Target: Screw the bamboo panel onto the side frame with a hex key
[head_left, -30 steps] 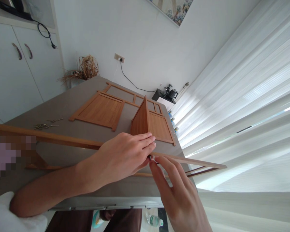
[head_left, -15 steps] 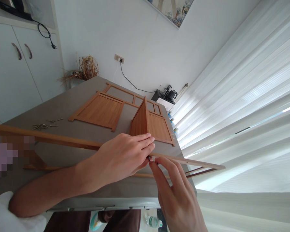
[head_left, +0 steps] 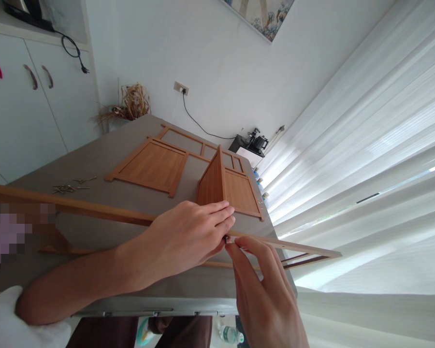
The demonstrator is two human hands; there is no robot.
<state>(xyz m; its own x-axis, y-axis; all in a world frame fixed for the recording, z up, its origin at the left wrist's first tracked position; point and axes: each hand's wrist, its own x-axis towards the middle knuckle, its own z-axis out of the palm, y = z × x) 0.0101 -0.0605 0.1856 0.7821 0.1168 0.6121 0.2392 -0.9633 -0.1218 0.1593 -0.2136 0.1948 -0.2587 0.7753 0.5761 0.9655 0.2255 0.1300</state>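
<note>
My left hand (head_left: 188, 232) reaches across from the left, its fingers together over the joint between an upright wooden panel (head_left: 212, 179) and a wooden frame (head_left: 293, 245). Its thumb is tucked under and partly hidden. My right hand (head_left: 266, 285) is closed in a pinch just right of it. Between its thumb and index finger is a small thin metal piece (head_left: 227, 239) at the joint; its kind is too small to tell. A long wooden rail (head_left: 94, 209) runs left from under my left hand.
Two flat panels, a left one (head_left: 150, 166) and a right one (head_left: 239, 191), lie on the grey table (head_left: 76, 164) with an open frame (head_left: 181, 133) behind. Several screws (head_left: 67, 188) lie at the left. A water bottle (head_left: 230, 333) is below the table edge.
The whole view shifts slightly to the right. Both hands stay at the joint; my right hand's fingers turn a little around the small metal piece.
</note>
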